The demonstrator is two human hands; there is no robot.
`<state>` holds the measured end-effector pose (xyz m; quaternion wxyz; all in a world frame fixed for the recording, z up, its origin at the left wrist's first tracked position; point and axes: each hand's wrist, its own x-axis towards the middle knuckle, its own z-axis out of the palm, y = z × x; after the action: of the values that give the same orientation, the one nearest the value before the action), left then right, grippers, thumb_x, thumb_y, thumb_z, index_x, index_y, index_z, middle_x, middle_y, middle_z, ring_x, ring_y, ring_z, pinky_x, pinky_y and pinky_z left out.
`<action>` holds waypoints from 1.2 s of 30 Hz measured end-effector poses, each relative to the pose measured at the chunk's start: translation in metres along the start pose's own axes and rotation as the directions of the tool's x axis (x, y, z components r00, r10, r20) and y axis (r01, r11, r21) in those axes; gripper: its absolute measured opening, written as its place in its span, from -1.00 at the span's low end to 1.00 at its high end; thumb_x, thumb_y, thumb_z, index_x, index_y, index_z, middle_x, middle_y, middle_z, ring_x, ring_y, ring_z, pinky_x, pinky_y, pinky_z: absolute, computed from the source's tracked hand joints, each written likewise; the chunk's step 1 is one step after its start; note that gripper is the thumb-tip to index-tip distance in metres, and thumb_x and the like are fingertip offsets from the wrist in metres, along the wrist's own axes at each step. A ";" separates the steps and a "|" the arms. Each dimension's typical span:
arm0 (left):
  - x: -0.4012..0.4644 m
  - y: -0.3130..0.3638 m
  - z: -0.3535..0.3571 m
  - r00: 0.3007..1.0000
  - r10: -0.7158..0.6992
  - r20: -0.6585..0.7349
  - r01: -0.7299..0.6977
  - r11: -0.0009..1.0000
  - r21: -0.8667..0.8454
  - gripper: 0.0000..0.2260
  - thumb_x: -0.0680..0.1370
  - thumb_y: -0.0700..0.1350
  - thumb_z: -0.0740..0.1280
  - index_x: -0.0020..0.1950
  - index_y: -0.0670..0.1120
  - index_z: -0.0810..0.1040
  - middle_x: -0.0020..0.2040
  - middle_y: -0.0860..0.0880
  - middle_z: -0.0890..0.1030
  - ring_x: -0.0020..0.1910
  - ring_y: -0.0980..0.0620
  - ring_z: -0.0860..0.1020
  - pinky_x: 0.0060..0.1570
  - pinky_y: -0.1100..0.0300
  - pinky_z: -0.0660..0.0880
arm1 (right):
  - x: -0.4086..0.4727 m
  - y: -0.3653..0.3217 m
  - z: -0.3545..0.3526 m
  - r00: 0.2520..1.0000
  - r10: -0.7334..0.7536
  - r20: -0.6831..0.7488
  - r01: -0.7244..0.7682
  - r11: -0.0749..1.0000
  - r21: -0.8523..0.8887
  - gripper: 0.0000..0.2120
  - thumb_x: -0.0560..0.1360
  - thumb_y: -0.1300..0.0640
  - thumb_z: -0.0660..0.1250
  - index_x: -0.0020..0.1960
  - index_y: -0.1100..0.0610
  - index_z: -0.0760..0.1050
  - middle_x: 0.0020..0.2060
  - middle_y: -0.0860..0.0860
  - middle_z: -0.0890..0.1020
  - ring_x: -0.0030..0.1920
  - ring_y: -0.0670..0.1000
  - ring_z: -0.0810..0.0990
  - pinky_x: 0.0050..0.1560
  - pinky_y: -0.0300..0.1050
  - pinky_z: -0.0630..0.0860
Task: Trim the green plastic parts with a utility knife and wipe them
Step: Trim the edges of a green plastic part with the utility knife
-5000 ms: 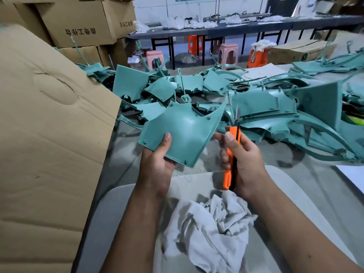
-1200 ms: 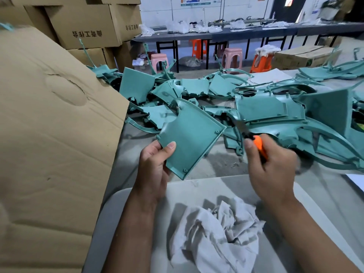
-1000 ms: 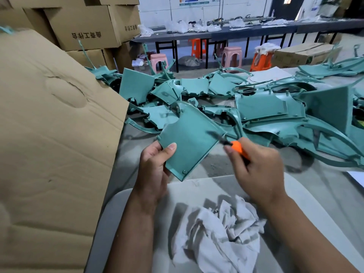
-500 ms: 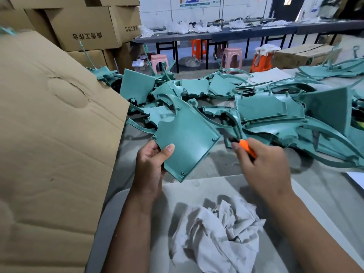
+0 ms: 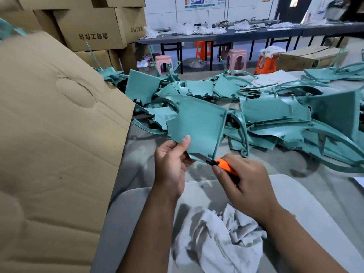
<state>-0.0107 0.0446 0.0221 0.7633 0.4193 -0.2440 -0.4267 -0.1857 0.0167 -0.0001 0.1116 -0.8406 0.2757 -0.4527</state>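
Both hands are busy, so this looks like the trimming step, not the wiping yet. The left hand grips one green plastic part by its lower left corner, thumb pressed on the face, holding it tilted up above the counter in front of the big pile of green parts. The right hand is wrapped around the orange utility knife, with the blade lying along the part's bottom edge, close to the left hand's fingers. Whether the blade is actually biting into flash is too small to tell. The next bit probably calls for a light, shallow stroke along that edge, steered away from the holding fingers, since they sit right in the blade's line. The white rag sits crumpled on the grey board just below both wrists, untouched, so the wipe is likely still ahead. A big cardboard box fills the left side.
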 end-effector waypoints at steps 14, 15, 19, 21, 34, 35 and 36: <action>-0.013 -0.004 0.037 0.999 0.022 -0.050 -0.034 0.965 -0.262 -0.85 0.60 -0.32 0.33 -0.12 -0.17 0.64 -0.15 -0.11 0.71 -0.20 0.00 0.69 -0.24 0.14 0.64 | -0.002 0.000 0.001 0.980 0.105 -0.168 -0.136 0.974 -0.181 -0.72 0.62 -0.03 0.33 -0.20 0.09 0.48 -0.43 -0.11 0.40 -0.44 0.02 0.36 -0.44 -0.02 0.30; -0.013 -0.004 0.037 0.999 0.027 -0.045 -0.037 0.964 -0.263 -0.83 0.60 -0.32 0.33 -0.14 -0.17 0.65 -0.15 -0.11 0.72 -0.19 0.00 0.70 -0.24 0.14 0.64 | -0.002 0.001 -0.001 0.977 0.109 -0.182 -0.141 0.975 -0.170 -0.71 0.62 -0.02 0.33 -0.22 0.07 0.43 -0.43 -0.14 0.35 -0.45 0.01 0.34 -0.44 -0.02 0.28; -0.011 -0.001 0.034 0.998 0.051 -0.024 -0.056 0.958 -0.280 -0.82 0.61 -0.33 0.31 -0.09 -0.16 0.68 -0.11 -0.12 0.74 -0.15 -0.01 0.72 -0.22 0.13 0.64 | -0.001 0.004 -0.008 0.967 0.120 -0.224 -0.158 0.974 -0.161 -0.71 0.64 -0.03 0.31 -0.22 0.02 0.39 -0.44 -0.16 0.31 -0.45 -0.02 0.32 -0.43 -0.06 0.24; -0.010 0.000 0.031 0.998 0.058 -0.022 -0.062 0.962 -0.265 -0.86 0.61 -0.33 0.31 -0.02 -0.19 0.66 -0.08 -0.12 0.74 -0.15 -0.01 0.72 -0.24 0.14 0.64 | -0.002 0.004 -0.007 0.966 0.112 -0.231 -0.155 0.972 -0.176 -0.70 0.65 -0.03 0.30 -0.22 -0.02 0.33 -0.44 -0.17 0.29 -0.45 -0.04 0.30 -0.43 -0.07 0.21; -0.008 0.004 0.002 0.992 -0.053 0.115 0.069 0.988 -0.140 -0.68 0.45 -0.21 0.39 0.16 -0.31 0.59 0.07 -0.27 0.69 -0.01 -0.13 0.69 -0.07 0.04 0.69 | 0.005 0.022 -0.017 0.990 0.004 -0.139 -0.007 1.000 -0.024 -0.67 0.68 -0.02 0.28 -0.23 0.04 0.36 -0.43 -0.17 0.35 -0.45 -0.08 0.35 -0.42 -0.17 0.26; -0.008 0.004 -0.002 0.985 -0.076 0.153 0.089 0.993 -0.080 -0.71 0.45 -0.21 0.39 0.13 -0.30 0.60 0.08 -0.28 0.69 0.00 -0.15 0.69 -0.01 0.01 0.67 | 0.006 0.026 -0.020 0.983 0.030 -0.180 -0.036 0.999 -0.030 -0.65 0.67 0.00 0.29 -0.25 0.07 0.35 -0.45 -0.14 0.34 -0.46 -0.08 0.34 -0.42 -0.21 0.23; -0.008 0.004 -0.007 0.977 -0.097 0.188 0.102 0.995 -0.015 -0.74 0.45 -0.21 0.38 0.10 -0.28 0.62 0.07 -0.28 0.70 0.00 -0.16 0.69 0.01 -0.01 0.65 | 0.006 0.031 -0.024 0.974 0.054 -0.218 -0.064 0.997 -0.040 -0.63 0.67 0.02 0.29 -0.27 0.08 0.34 -0.46 -0.12 0.34 -0.46 -0.08 0.34 -0.42 -0.23 0.21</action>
<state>-0.0080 0.0558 0.0221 0.7198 0.3797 -0.2879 -0.5048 -0.2140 -0.0107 0.0043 0.0745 -0.7799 0.3216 -0.5318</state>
